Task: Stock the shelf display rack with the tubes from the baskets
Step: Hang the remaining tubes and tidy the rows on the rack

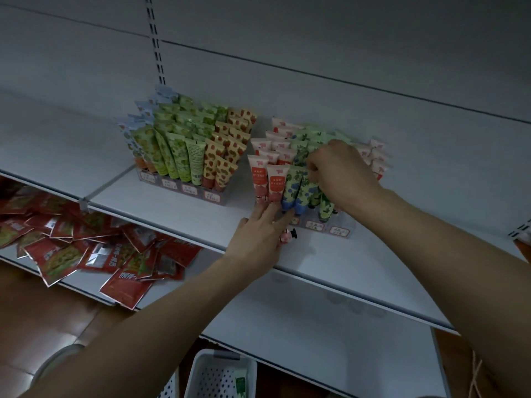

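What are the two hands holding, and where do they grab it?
The right hand pinches a blue-patterned tube near its top edge. The left hand holds nothing; its straight fingers touch the rack's front.

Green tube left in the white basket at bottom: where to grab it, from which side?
Pinch the green tube near its upper end, from above through the basket's open top. It stands roughly upright against the inner wall, so the walls block the sides. Its lower part runs out of frame.
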`<state>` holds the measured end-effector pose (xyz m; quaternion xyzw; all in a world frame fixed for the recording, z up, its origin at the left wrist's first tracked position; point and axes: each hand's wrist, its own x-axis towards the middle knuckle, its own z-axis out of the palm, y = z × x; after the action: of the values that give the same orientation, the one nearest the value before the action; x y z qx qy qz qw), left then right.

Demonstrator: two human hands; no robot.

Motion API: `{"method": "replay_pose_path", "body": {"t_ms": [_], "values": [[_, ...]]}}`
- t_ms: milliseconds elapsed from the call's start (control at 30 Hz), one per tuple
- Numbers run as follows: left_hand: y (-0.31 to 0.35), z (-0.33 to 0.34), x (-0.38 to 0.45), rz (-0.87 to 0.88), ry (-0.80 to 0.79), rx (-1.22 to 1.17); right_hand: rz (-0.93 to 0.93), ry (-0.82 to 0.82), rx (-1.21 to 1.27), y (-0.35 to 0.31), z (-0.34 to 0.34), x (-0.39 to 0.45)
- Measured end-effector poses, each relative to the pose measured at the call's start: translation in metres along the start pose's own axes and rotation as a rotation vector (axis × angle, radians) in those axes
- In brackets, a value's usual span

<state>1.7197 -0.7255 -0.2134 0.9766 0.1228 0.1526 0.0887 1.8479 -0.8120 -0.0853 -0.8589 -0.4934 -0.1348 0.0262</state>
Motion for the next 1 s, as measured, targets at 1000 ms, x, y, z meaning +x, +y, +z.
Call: {"method": "replay_pose_path", "body": {"t_ms": [1000], "values": [[0.025,-0.031,-0.008,-0.353,0.057,-0.782,0.138,0.234,0.427,-0.011,-0.038,-0.021]]}}
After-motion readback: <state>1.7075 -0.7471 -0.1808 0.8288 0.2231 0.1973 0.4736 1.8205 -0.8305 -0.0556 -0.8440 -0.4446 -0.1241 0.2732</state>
